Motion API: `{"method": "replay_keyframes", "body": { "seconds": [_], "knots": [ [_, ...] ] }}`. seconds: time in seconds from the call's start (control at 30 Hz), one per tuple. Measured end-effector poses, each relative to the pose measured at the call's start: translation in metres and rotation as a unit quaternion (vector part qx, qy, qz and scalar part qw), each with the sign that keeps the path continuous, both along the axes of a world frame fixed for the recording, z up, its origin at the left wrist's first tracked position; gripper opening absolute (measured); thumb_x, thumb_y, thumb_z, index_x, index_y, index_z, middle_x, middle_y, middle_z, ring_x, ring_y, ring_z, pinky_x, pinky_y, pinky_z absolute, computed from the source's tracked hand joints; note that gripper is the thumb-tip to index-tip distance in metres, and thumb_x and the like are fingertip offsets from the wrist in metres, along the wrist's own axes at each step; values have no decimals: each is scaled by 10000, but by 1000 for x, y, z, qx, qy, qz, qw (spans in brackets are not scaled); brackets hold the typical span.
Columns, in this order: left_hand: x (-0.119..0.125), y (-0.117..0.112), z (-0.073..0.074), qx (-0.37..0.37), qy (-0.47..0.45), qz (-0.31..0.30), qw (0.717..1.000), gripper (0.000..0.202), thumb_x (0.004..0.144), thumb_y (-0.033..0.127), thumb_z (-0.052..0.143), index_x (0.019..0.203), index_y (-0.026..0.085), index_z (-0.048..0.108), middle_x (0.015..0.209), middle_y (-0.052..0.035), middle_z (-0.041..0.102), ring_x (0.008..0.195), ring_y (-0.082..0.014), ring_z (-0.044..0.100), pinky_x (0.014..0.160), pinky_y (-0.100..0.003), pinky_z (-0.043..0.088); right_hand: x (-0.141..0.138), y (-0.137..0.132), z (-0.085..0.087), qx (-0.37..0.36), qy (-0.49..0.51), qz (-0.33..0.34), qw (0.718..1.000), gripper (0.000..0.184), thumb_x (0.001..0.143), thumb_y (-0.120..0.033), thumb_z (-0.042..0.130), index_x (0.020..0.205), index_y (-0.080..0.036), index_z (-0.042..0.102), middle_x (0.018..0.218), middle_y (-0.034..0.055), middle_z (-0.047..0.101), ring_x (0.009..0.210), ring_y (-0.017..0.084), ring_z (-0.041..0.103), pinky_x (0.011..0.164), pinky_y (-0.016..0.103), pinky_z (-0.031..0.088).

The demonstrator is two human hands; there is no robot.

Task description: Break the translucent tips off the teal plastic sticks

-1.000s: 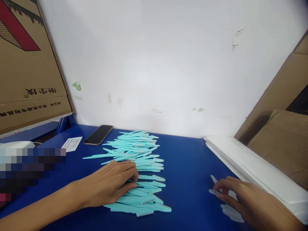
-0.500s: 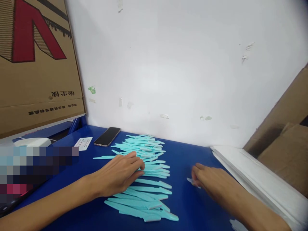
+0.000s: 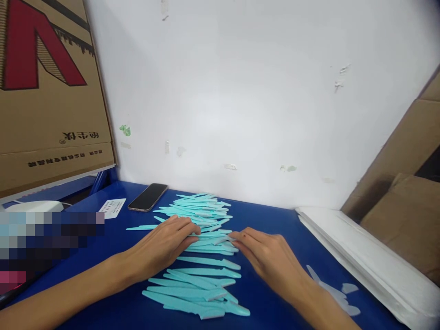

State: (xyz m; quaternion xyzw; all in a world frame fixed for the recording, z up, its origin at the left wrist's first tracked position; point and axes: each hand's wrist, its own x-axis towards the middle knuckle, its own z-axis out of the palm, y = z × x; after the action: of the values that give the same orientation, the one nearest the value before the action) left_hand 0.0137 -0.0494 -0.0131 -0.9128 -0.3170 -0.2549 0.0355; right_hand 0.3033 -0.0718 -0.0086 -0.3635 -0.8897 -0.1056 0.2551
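Many slim turquoise eyebrow razors point(image 3: 192, 293) lie in a long pile across the blue table, most with their blade ends toward the right. Over the middle of the pile, my left hand point(image 3: 172, 240) is closed, thumb and fingers pinching the handle of one razor; its fingers partly hide that handle. My right hand point(image 3: 264, 252) pinches the other end of this razor, at a pale clear blade cap point(image 3: 224, 239) that the fingertips partly cover. Several loose translucent caps point(image 3: 332, 293) lie on the table beside my right forearm.
A phone point(image 3: 148, 197) and a white printed card point(image 3: 113, 208) lie at the back left. A large cardboard box point(image 3: 55, 105) stands left. White flat packaging point(image 3: 357, 256) runs along the right edge, with more cardboard point(image 3: 405, 220) behind. A white wall closes the back.
My right hand has moved left from the table's right side, leaving a translucent piece there, and now meets the razor at my left hand. The view has shifted slightly right.
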Motion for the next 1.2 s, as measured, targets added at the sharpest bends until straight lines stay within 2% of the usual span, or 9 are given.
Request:
{"method": "replay_keyframes", "body": {
  "seconds": [0.17,0.4,0.57,0.7,0.83,1.03,1.2],
  "knots": [
    [-2,-2,0,10,-6,-21,1000,189,1096,246,393,1091,209,579,971,-26,672,854,-183,615,790,-306,442,-2,-3,0,-27,58,10,998,285,1089,-298,441,1169,-226,705,900,30,747,734,141,718,623,223,481],
    [-2,-4,0,23,10,-63,998,186,1095,192,372,1135,192,553,948,-41,621,820,-179,547,727,-290,409,-6,-7,-3,-108,128,32,985,232,1058,-271,516,1154,-244,725,972,29,759,827,157,730,732,237,531],
    [2,-11,-1,43,34,-77,996,188,1090,182,382,1082,192,569,865,-25,595,734,-167,510,679,-287,385,-15,-13,-4,-93,127,88,984,266,1076,-297,480,1145,-224,726,913,31,754,765,147,712,647,231,502],
    [4,-13,0,66,47,-77,994,221,1097,195,363,1047,183,578,825,-19,580,703,-161,503,647,-282,374,-18,-16,-9,-77,130,95,984,267,1082,-270,462,1146,-213,715,885,24,739,709,134,690,598,234,468],
    [5,-12,2,61,54,-66,994,259,1107,235,347,1039,189,592,829,-21,591,720,-169,514,689,-298,388,-18,-13,-11,-70,104,79,989,243,1080,-284,475,1151,-228,701,934,13,754,791,148,712,649,244,485],
    [0,-6,0,6,26,-37,999,174,1089,222,413,1105,197,585,927,-32,623,808,-189,538,757,-323,390,-7,-4,-3,-30,53,6,998,273,1089,-315,436,1195,-231,673,1040,37,757,923,195,708,725,287,504],
    [-7,5,-8,-23,32,-16,999,180,1086,228,424,1103,196,600,991,-47,641,884,-203,568,798,-335,423,12,4,3,-49,23,-43,998,334,1096,-339,403,1020,-241,713,883,15,736,806,187,694,687,297,468]
  ]
}}
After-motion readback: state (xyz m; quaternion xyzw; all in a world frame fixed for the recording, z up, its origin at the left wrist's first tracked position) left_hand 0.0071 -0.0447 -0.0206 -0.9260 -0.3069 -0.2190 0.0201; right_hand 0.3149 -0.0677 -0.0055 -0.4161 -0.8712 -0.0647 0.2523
